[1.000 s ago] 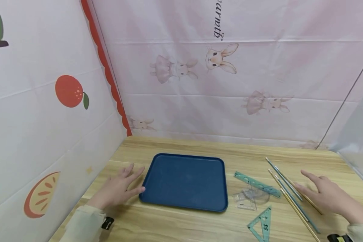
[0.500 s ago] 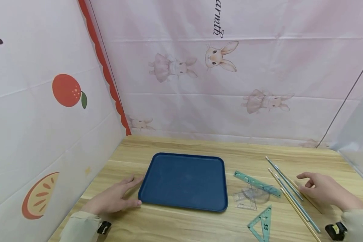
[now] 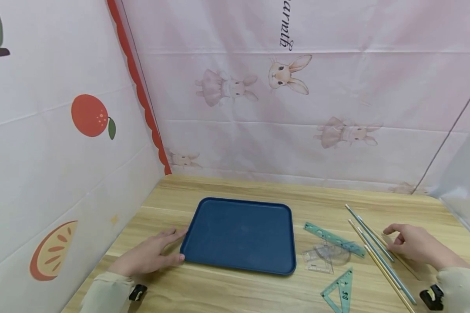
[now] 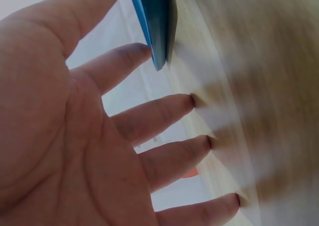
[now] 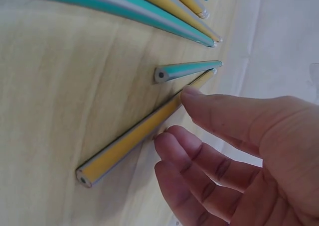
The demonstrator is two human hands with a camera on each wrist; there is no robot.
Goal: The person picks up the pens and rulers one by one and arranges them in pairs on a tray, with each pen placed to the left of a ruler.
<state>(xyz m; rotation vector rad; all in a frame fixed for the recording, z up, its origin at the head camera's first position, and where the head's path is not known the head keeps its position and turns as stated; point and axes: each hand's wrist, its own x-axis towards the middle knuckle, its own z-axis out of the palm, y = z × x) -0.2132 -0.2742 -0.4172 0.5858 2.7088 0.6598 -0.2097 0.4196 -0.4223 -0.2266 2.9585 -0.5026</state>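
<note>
My left hand lies at the left side of a dark blue tray, fingers spread. In the left wrist view one fingertip meets the tray's rim, while other fingertips rest on the table. My right hand is low over several unsharpened pencils, yellow and teal, lying on the table. In the right wrist view its thumb tip overlaps a yellow pencil that lies flat, and the other visible fingers are loosely bent beside it. A short-looking teal pencil lies close by.
Between tray and pencils lie a green ruler, a clear protractor, a clear set square and a green set square. Printed cloth walls stand behind and left of the wooden table.
The left hand has drawn slightly toward the body and settled against the tray's left edge. The right hand's fingers have bent inward over the rightmost yellow pencil. Tray and pencils stay in place.
</note>
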